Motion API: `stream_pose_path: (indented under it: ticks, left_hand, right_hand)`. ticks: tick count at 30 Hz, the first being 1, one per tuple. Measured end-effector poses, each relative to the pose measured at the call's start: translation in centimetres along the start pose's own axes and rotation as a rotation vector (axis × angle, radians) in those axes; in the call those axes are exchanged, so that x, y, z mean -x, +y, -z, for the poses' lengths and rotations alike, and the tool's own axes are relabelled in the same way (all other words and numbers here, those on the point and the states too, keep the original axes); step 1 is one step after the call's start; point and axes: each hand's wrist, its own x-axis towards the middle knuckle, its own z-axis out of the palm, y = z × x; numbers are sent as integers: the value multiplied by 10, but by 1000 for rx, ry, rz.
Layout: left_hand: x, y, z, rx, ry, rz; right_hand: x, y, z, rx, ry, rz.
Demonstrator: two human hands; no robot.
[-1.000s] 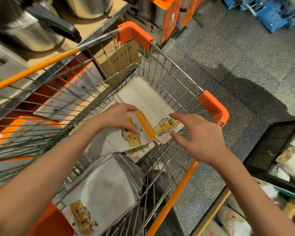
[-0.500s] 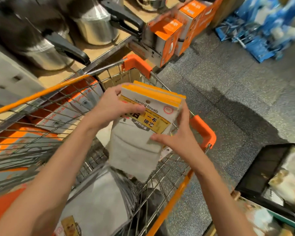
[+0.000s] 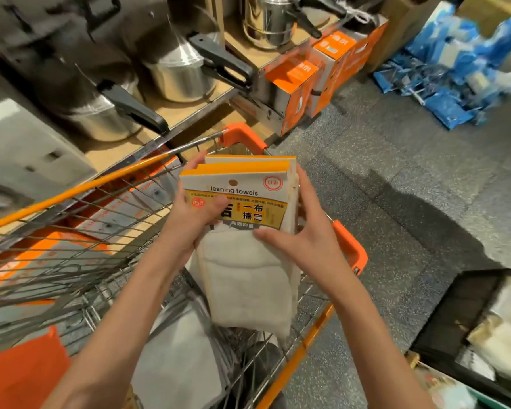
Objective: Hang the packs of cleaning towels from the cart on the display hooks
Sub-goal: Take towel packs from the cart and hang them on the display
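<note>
Above the cart (image 3: 106,252), whose grey wire is trimmed in orange, the packs of cleaning towels (image 3: 242,231) are seen as off-white cloth under white headers edged orange, with a yellow label lettered black. The floor (image 3: 396,178) beside the cart is speckled grey.

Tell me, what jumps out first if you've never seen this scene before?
In the middle, both hands hold a stack of cleaning towel packs above the wire cart: the left hand grips its left edge, the right hand its right side. The cart's orange trim stands out, and more packs lie in its basket below. Shiny steel pots with black handles line the shelf at upper left.
</note>
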Motion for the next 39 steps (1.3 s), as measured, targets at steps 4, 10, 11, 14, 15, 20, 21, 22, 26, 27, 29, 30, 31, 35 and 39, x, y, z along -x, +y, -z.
stream_pose_path:
  ticks: [4, 10, 11, 14, 15, 20, 21, 22, 26, 27, 29, 30, 31, 35, 39]
  left_hand:
    - [16, 26, -12, -53, -70, -5]
    - [32, 82, -35, -67, -100, -147]
    - [36, 92, -37, -77, -115, -159]
    - [47, 119, -40, -111, -189, -190]
    - [52, 127, -43, -120, -207, -202]
    - [82, 136, -53, -105, -136, -223]
    - [94, 131, -52, -87, -175, -182]
    - [106, 126, -51, -69, -217, -135]
    - [147, 115, -56, -9, -265, -70]
    - [154, 116, -61, -5, -270, -72]
    - [164, 121, -72, -6, -273, -75]
    - [168, 123, -78, -10, -279, -78]
    - [170, 125, -84, -16, -294, -82]
    - [186, 126, -116, -54, -388, -82]
    - [218, 119, -164, -137, -512, -128]
  right_hand:
    - [-6, -33, 23, -174, 81, 6]
    - [2, -85, 56, -234, 72, 72]
    - [7, -93, 60, -242, 80, 80]
    - [21, -113, 69, -253, 160, 96]
    - [26, -121, 71, -243, 201, 98]
    - [70, -144, 68, -125, 334, 122]
    - [82, -142, 65, -135, 357, 114]
    - [93, -139, 63, -152, 375, 99]
    - [132, -131, 60, -164, 384, 14]
    - [140, -131, 62, -163, 399, 0]
    - [155, -134, 71, -168, 443, -14]
    - [162, -136, 77, -172, 465, -16]
    - [169, -137, 84, -174, 484, -16]
    - [210, -136, 112, -179, 565, 11]
    - [274, -130, 139, -240, 715, 40]
